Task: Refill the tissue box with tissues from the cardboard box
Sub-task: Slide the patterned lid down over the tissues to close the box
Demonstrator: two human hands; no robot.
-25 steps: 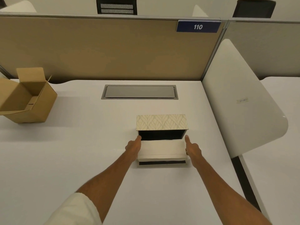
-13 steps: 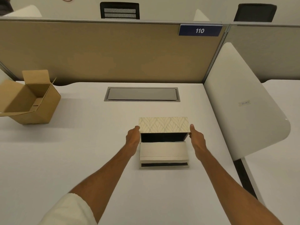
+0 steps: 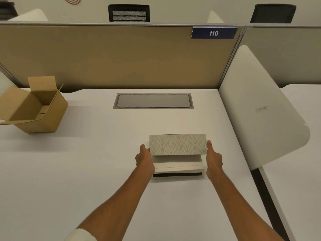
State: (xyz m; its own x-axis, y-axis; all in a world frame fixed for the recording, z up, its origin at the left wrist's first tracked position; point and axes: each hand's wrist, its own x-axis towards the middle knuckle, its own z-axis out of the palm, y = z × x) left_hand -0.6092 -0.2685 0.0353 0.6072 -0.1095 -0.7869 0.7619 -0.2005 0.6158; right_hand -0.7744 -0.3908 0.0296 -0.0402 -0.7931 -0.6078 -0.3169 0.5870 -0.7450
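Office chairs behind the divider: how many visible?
2. Only the backrest tops show above the divider: one chair left of centre, another chair at far right. A dark shape at the top-left corner may be a third; can't tell.

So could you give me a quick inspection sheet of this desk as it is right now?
Surface: white desk, with a closed grey hatch.
Job's things: patterned lid held over the tissues in the tissue box; cardboard box open, far left, looks empty.
Clutter: nothing seen.
Grippers: left hand and right hand grip the lid's ends.
Cables: nothing seen.
Surroundings: tan partition, sign 110, white divider.
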